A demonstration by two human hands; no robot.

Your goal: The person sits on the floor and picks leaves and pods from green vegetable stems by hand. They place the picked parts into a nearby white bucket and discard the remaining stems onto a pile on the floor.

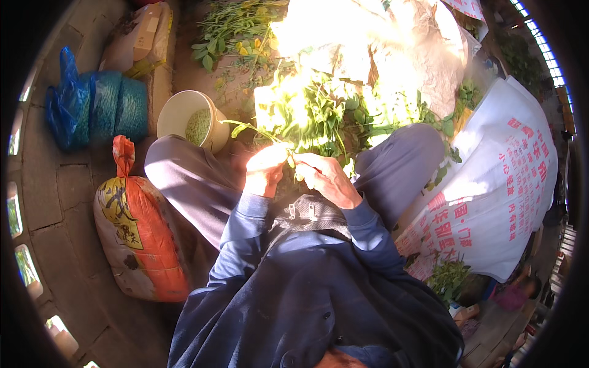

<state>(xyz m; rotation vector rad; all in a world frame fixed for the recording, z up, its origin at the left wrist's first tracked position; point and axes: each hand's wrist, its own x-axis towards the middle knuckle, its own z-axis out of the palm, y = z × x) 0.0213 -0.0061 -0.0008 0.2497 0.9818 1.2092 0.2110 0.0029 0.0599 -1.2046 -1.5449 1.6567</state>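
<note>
Between my knees, my left hand (267, 166) is closed on a thin green plant stem (251, 127) whose leafy end sticks out to the left. Close beside it, my right hand (326, 177) pinches a small green pod (291, 160) at the fingertips, where the two hands nearly meet. Glare washes out part of the left hand. Just beyond the hands lies a heap of leafy green plants (317, 119), partly overexposed by sunlight. To the left of the heap, a cream plastic bucket (216, 131) leans towards me with pale green beans or peas (199, 128) inside.
At left stand a tied red and white sack (158, 239) and a roll of teal twine (117, 108) with a blue plastic bag (68, 101). White printed sheeting (501, 184) spreads at right. More cut plants (230, 27) and a brown paper sheet (432, 69) lie ahead.
</note>
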